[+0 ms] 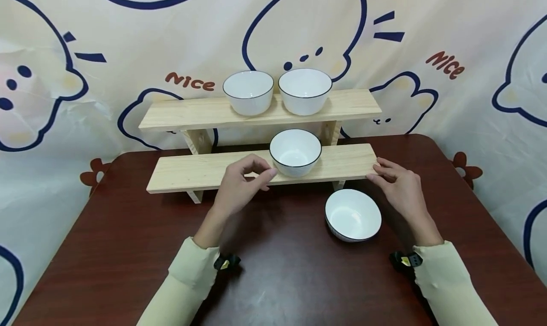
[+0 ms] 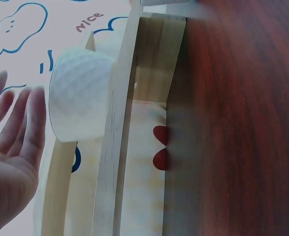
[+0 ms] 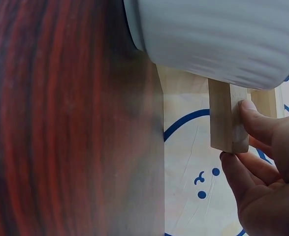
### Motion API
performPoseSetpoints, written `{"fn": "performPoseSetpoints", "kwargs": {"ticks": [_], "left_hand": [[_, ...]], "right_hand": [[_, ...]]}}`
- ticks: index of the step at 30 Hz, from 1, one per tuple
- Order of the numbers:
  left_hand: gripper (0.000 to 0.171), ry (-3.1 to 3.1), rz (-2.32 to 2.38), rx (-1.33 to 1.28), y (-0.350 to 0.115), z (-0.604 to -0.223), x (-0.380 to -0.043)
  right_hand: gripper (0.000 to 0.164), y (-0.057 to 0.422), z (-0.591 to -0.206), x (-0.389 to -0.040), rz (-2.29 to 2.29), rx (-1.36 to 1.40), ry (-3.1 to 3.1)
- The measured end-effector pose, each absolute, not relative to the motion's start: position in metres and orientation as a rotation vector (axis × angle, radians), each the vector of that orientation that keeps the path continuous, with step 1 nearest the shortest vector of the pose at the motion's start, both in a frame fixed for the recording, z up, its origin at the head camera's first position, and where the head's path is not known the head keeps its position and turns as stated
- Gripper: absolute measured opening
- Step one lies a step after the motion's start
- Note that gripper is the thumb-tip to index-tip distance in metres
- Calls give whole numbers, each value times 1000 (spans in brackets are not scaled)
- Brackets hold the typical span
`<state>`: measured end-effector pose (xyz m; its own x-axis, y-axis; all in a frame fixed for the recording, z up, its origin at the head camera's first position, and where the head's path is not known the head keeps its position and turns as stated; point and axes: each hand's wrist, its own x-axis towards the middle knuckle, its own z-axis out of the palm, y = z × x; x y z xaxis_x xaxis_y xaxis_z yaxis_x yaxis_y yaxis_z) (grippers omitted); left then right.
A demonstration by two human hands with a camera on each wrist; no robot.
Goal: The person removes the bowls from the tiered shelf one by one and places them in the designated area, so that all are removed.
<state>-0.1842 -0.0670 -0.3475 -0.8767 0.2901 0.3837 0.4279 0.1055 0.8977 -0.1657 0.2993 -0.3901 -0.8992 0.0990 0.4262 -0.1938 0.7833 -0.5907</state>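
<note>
A white bowl with a dark rim (image 1: 296,153) sits on the lower board of a two-tier wooden shelf (image 1: 188,173). My left hand (image 1: 244,177) hovers just left of that bowl, fingers loosely bent and holding nothing; a small gap separates them in the left wrist view, where the hand (image 2: 14,142) is beside the bowl (image 2: 80,96). At the lower board's right end, my right hand (image 1: 399,186) pinches the corner between thumb and fingers. The right wrist view shows the thumb (image 3: 260,123) on the board's edge (image 3: 228,118). Another white bowl (image 1: 353,215) stands on the table before the shelf.
Two more white bowls, one left (image 1: 248,93) and one right (image 1: 305,92), stand side by side on the upper board (image 1: 179,114). The dark brown table (image 1: 107,250) ends at a cartoon-printed cloth backdrop (image 1: 128,41) behind the shelf.
</note>
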Motion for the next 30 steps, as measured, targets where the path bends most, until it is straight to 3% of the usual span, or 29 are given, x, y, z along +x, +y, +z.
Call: {"fn": "performPoseSetpoints", "kwargs": {"ticks": [7,22,30], "left_hand": [[21,-2143,-1846,-598,-64,-350,-194],[43,-2204,-1895,-638,-55,-352,-212],[43,-2285,-1927,-641,-55,-356,-217]], "right_hand": [[36,299,-391,-166,897,75,-2526],[36,300,-391,-166,911,61,-2525],[35,299,-392,-167,908,75,-2518]]}}
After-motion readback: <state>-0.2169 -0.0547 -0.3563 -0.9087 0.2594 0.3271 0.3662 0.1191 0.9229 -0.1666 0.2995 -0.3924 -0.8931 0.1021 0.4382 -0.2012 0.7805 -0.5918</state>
